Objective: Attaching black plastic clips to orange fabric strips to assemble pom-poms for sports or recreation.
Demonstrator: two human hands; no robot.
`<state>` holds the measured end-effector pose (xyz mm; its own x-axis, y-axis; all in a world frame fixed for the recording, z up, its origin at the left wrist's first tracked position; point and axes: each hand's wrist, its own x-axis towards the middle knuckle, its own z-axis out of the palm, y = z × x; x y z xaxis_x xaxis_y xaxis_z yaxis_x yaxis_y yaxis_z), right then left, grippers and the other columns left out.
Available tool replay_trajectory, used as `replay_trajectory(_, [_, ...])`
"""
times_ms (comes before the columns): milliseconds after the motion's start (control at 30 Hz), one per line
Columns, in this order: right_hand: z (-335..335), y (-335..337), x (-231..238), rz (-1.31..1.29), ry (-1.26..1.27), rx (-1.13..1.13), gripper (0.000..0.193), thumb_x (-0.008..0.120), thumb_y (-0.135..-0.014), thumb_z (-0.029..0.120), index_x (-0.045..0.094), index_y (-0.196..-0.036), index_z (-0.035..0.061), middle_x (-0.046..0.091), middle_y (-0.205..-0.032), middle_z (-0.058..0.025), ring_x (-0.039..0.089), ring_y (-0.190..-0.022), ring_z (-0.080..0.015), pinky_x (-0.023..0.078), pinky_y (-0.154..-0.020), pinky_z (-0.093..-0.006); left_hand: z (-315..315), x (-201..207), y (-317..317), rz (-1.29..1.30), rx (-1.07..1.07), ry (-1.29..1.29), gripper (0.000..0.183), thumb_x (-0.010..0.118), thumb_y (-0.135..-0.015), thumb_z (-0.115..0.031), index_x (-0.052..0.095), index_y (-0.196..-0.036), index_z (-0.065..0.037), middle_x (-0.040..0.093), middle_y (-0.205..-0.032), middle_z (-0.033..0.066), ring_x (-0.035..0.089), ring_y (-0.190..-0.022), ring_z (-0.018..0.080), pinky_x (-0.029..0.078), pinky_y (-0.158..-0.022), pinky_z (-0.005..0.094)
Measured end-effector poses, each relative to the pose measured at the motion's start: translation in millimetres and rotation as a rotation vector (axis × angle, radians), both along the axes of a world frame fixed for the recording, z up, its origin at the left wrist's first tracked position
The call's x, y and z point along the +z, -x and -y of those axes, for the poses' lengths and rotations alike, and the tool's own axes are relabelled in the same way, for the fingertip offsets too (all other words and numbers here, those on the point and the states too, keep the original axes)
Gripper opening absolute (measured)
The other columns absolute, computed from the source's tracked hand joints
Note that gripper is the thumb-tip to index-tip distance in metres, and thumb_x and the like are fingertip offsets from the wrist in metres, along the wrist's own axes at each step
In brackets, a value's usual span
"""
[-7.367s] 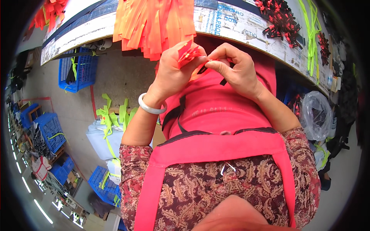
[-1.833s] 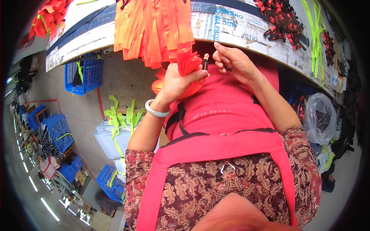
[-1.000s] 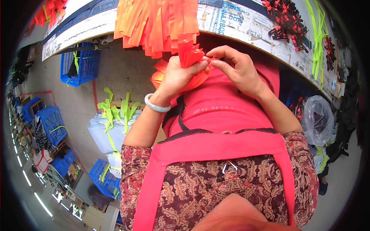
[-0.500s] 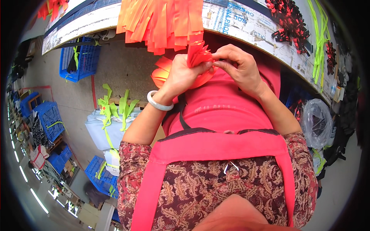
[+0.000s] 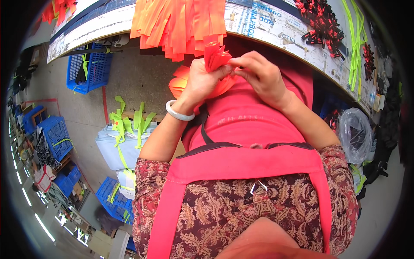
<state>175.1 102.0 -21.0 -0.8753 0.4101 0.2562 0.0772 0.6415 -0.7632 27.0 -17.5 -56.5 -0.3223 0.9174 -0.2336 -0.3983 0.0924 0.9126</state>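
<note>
My left hand [image 5: 203,81], with a pale bangle at the wrist, is closed around a bundle of orange-red fabric strips [image 5: 215,55]. The upper ends fan out above my thumb, and the looped lower part [image 5: 179,82] hangs below the hand, over the red apron. My right hand [image 5: 266,80] is at the bundle's right side, thumb and forefinger pinched together at the edge of a strip. The exact point of that pinch is small and partly hidden by the fingers. Beyond my hands, a thick row of orange strips [image 5: 179,26] hangs over the table's edge.
The worn white tabletop [image 5: 276,36] curves across the far side. On it lie black-and-red tied pieces [image 5: 325,32] and yellow-green strips [image 5: 355,47]. At left stand blue crates [image 5: 88,71] and a light-blue stack [image 5: 113,149] tied with yellow-green strips. A clear plastic bag [image 5: 354,129] hangs at right.
Both hands have shifted slightly to the left with the bundle. My right fingers have turned a little and still pinch at its edge.
</note>
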Motion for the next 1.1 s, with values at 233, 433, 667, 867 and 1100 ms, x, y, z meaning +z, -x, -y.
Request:
replay_trajectory(233, [13, -14, 56, 0.115, 0.595, 0.543, 0.014, 0.068, -0.087, 0.018, 0.066, -0.092, 0.0051, 0.064, -0.079, -0.0081, 0.064, -0.071, -0.0178, 0.050, -0.068, -0.0302, 1, 13, 19, -0.009, 0.075, 0.018, 0.015, 0.070, -0.085, -0.006, 0.068, -0.097, 0.002, 0.069, -0.088, 0.0045, 0.063, -0.079, 0.0099, 0.051, -0.071, 0.0251])
replay_trajectory(433, [-8, 5, 19, 0.361, 1.222, -0.198, 0.015, 0.067, -0.090, 0.018, 0.068, -0.097, 0.0048, 0.058, -0.072, 0.0068, 0.034, -0.051, 0.0017, 0.026, -0.045, -0.0172, -1, 38, 21, -0.008, 0.074, 0.000, 0.013, 0.071, -0.085, -0.006, 0.069, -0.096, 0.000, 0.069, -0.085, 0.0039, 0.063, -0.076, 0.0098, 0.051, -0.066, 0.0231])
replay_trajectory(667, [-19, 15, 15, -0.018, 1.197, -0.127, 0.013, 0.060, -0.095, 0.017, 0.064, -0.094, 0.0049, 0.061, -0.079, 0.0054, 0.036, -0.053, 0.0022, 0.026, -0.045, -0.0154, 4, 55, 35, 0.074, -0.003, 0.063, 0.015, 0.070, -0.085, -0.006, 0.067, -0.098, 0.001, 0.068, -0.087, 0.0060, 0.061, -0.071, 0.0111, 0.048, -0.059, 0.0238])
replay_trajectory(867, [-3, 13, 36, 0.097, 1.005, -0.024, 0.015, 0.065, -0.091, 0.013, 0.066, -0.097, -0.0001, 0.066, -0.087, -0.0014, 0.058, -0.078, -0.0048, 0.047, -0.070, -0.0195, 7, 54, 36, 0.274, -0.047, 0.065, 0.014, 0.069, -0.086, -0.006, 0.066, -0.097, 0.003, 0.066, -0.082, 0.0067, 0.060, -0.067, 0.0126, 0.048, -0.059, 0.0249])
replay_trajectory(1100, [-1, 14, 38, 0.144, 0.973, -0.034, 0.015, 0.068, -0.088, 0.011, 0.065, -0.095, -0.0024, 0.068, -0.088, -0.0050, 0.063, -0.084, -0.0082, 0.051, -0.077, -0.0216, 7, 55, 36, 0.259, -0.086, 0.085, 0.014, 0.069, -0.086, -0.008, 0.066, -0.095, 0.003, 0.065, -0.080, 0.0064, 0.059, -0.064, 0.0120, 0.048, -0.058, 0.0249])
